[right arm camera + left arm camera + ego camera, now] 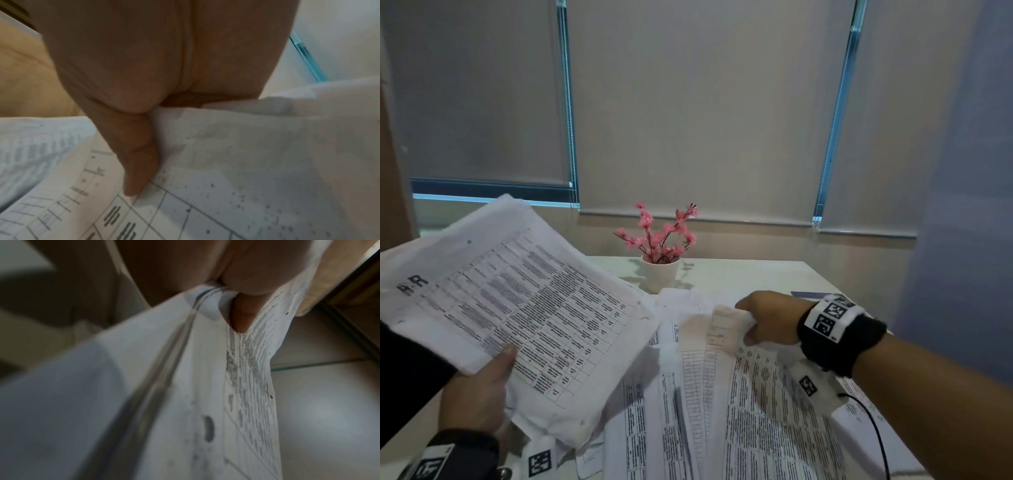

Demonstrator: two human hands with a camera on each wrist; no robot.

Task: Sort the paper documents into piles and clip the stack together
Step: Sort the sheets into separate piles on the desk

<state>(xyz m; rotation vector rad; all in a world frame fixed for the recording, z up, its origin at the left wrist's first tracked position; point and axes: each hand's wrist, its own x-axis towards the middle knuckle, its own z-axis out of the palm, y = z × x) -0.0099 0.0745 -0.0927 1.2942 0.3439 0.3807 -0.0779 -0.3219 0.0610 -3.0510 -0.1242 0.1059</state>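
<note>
Left hand (479,394): at about 7 o'clock in the head view; thumb on top and fingers underneath, gripping the near edge of a held stack of printed sheets (517,301). The left wrist view shows the thumb (244,316) pressed onto the printed page of that stack (185,386), with several sheet edges visible under it.

Held stack: lifted off the tabletop (756,274), tilted, reaching from 7 o'clock up toward 10 o'clock; the top page carries a ruled table of small text and a bold mark near its far left corner.

Right hand (767,318): at about 3 o'clock, reaching in over the spread papers (722,394); fingers curled round the far end of one or more loose sheets (726,325), pinching them up from the spread. In the right wrist view the thumb (139,162) lies on a page with a grid of cells (185,203), paper bunched beside it.

Spread papers: fanned and overlapping on the tabletop from the centre down to 5 o'clock, printed with text columns and tables.

Wrist bands: black bands with square black-and-white markers on both wrists (839,329); a thin black cable (876,431) trails from the right one.

Flower pot: a small white pot (659,274) of pink blossom sprigs stands at 12 o'clock from the papers, near the far edge of the tabletop.

Backdrop: grey roller blinds (705,102) hang behind the tabletop.
</note>
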